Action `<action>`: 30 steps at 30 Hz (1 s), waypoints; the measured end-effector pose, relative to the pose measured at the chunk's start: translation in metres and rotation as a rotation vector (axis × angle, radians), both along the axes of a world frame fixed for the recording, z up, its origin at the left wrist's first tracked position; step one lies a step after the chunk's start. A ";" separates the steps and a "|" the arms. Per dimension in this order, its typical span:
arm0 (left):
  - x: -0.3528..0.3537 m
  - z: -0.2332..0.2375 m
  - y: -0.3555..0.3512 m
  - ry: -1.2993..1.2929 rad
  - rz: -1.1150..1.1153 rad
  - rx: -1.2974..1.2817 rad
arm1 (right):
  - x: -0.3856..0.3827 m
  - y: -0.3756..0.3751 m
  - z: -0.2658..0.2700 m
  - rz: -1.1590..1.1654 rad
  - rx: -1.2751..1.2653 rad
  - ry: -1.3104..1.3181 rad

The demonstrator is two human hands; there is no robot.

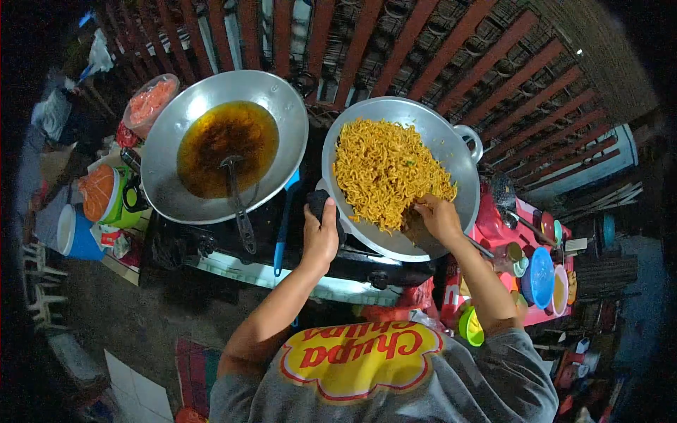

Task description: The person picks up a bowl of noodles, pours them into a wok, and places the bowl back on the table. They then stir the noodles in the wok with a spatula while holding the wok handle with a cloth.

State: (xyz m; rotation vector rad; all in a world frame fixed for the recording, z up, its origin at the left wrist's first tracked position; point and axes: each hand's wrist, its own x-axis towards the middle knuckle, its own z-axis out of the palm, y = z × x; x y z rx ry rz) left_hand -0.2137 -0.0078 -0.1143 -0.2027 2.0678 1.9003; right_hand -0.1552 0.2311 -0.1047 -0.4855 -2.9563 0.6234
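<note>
A wide metal wok point(458, 155) on the right side of the stove holds a heap of yellow fried noodles point(384, 166). My left hand point(322, 236) is closed on a dark cloth point(321, 204) against the wok's near left edge, where a handle shows. At the lower right of the noodles, my right hand point(438, 218) reaches into the wok with its fingers pinched together. What sits between those fingertips is hidden. A dark patch lies just below them, and a thin metal handle point(482, 247) sticks out past the rim beside my forearm.
A second wok point(289, 141) holds brown oil point(211, 151) and a slotted turner point(240, 204). Between the woks lies a blue utensil point(282, 236). Tubs with orange food point(151, 99) stand left; bowls point(538, 278) crowd a red table at right. A slatted fence point(360, 53) rises behind.
</note>
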 end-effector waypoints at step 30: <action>-0.001 -0.001 -0.005 0.041 -0.054 0.123 | 0.009 0.045 0.152 0.409 0.630 -0.638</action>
